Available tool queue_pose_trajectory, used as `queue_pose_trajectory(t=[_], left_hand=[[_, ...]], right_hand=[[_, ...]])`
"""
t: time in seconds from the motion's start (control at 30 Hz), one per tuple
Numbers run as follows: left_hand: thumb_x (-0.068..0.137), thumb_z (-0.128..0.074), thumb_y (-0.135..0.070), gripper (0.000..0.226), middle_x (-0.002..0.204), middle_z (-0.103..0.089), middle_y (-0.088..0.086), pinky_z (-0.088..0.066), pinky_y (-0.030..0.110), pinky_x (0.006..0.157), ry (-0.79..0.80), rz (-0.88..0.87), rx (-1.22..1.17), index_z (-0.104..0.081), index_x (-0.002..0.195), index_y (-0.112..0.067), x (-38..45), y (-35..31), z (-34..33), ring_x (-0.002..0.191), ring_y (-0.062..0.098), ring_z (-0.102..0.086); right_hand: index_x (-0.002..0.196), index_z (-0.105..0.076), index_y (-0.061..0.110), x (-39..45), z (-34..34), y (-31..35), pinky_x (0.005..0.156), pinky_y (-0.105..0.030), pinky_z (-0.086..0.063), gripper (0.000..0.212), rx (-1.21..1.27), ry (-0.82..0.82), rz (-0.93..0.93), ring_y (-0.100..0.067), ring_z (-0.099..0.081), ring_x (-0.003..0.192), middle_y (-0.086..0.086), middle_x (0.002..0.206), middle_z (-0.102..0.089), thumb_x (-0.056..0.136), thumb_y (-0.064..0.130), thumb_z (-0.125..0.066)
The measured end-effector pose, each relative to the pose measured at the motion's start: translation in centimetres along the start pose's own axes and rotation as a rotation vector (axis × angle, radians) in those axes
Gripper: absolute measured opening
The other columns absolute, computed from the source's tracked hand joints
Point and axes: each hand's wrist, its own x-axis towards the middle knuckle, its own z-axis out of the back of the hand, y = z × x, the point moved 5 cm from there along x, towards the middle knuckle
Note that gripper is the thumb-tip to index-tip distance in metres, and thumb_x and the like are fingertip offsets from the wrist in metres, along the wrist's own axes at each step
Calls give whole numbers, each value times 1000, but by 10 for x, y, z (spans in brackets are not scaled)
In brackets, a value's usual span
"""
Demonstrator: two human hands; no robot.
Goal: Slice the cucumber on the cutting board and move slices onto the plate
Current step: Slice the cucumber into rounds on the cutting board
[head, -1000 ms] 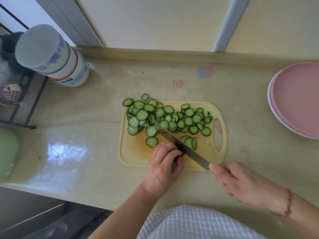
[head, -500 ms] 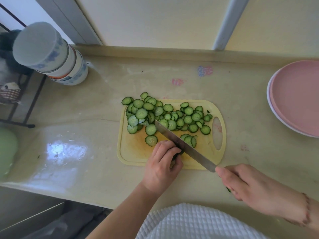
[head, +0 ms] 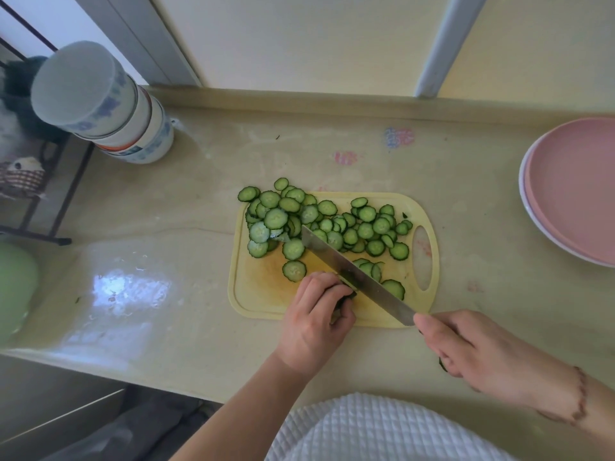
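Only a short cucumber stub [head: 347, 280] remains near the front edge of the board [head: 263, 294], mostly hidden under the left hand [head: 316, 319], whose curled fingers pin it down. The knife [head: 359, 281] blade lies right against those fingertips, its handle wrapped in the right hand [head: 479, 354]. Slices [head: 329, 224] pile up across the back of the board, a few spilling onto the counter [head: 166, 211]. The pink plate [head: 572, 191] is well off to the right.

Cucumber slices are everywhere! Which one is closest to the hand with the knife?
The lone slice lying flat near the board's front edge, just right of the knife blade. It is nearest the right hand; the big pile sits farther back.
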Motion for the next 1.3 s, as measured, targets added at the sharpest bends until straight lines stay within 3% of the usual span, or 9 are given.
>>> queue_pose_trajectory(t=[0.23,0.53,0.7,0.9,1.1,1.3], left_hand=[[79,-74,9,11,95,-65,14,-50,25,90,16,3,12,-72,89,3,0,-2,1,93,26,-61],[85,-70,4,5,96,-67,14,-50,26,91,17,-6,21,-73,89,3,-2,-1,-2,92,29,-64],[85,-69,3,6,98,-65,12,-50,27,91,8,3,18,-73,90,3,-1,0,-1,92,27,-63],[77,-75,9,14,100,-59,7,-51,24,86,-24,7,-8,-70,88,1,1,-2,2,90,23,-60],[77,-76,9,13,95,-64,12,-51,24,87,-8,8,3,-71,87,3,0,-1,2,92,23,-60],[77,-75,9,13,97,-62,10,-52,25,87,-15,9,0,-72,87,3,1,0,2,92,24,-60]], right_hand=[[65,-35,10,-9,3,-4,48,-29,-29,83,4,-5,37,-14,-30,49,5,51,-33,68,93,-30],[65,-35,14,0,-10,-1,52,-28,-32,61,-34,20,21,-12,-29,50,2,56,-31,84,71,-26],[63,-38,16,12,-19,-4,52,-29,-36,61,-98,-20,34,-10,-35,49,1,56,-38,83,72,-23],[65,-36,16,2,-8,-5,48,-23,-31,57,-3,-2,16,-9,-30,45,6,51,-33,84,69,-29],[62,-35,19,-7,-2,-5,49,-29,-28,66,6,10,59,-14,-29,49,6,53,-31,80,82,-28],[64,-37,17,-5,-5,-2,51,-30,-30,59,-17,12,59,-13,-30,50,4,55,-32,84,72,-29]])
